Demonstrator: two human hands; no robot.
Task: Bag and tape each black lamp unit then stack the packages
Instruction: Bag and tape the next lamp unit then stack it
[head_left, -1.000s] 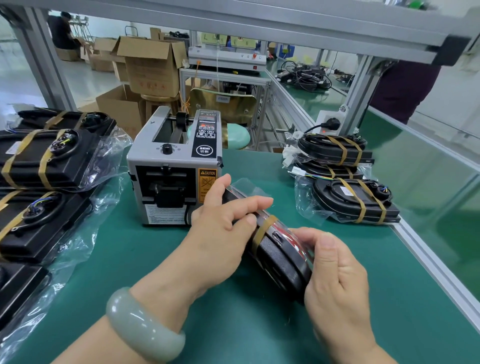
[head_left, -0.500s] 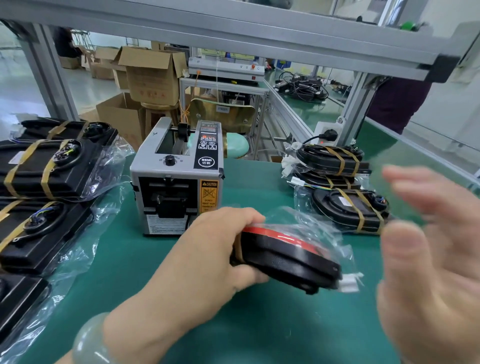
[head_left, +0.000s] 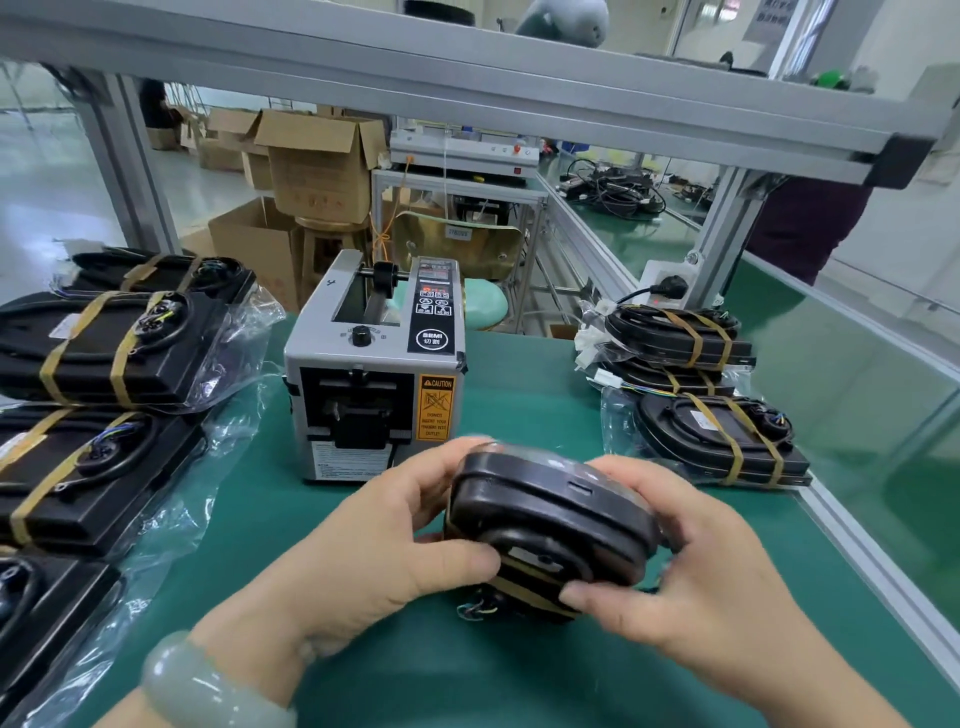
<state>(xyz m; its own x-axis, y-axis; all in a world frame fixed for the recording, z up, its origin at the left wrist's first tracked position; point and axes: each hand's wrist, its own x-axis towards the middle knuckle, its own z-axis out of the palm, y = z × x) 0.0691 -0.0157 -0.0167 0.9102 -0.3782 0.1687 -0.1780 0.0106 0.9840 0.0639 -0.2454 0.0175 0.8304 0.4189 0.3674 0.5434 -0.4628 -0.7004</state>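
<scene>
A black lamp unit (head_left: 550, 514) is held between both hands just above the green surface (head_left: 519, 680), about midway between its left and right edges and nearer its near edge, directly in front of a grey tape dispenser (head_left: 374, 384). The left hand (head_left: 363, 545) is wrapped round the unit's left end, with its thumb laid on the near face and its fingers (head_left: 441, 467) curled over the far side. The right hand (head_left: 691, 571) is closed round the right end, its fingers (head_left: 639, 478) curved over the top rim and its thumb pressed on a band of tan tape (head_left: 524, 582) crossing the unit's lower part. A sheen of clear plastic is seen over the unit's upper edge, and thin coloured wires (head_left: 475, 610) are seen under it. A pale green bangle (head_left: 208, 686) is worn on the left wrist. Along the right edge, a pile of bagged and taped units (head_left: 691, 343) is stacked, with one more taped unit (head_left: 722, 441) laid just in front of it. Along the left edge, larger black taped packages (head_left: 104, 348) in clear bags are laid in a row towards the near left corner. Open cardboard boxes (head_left: 317, 166) are seen on the floor beyond the far edge.
</scene>
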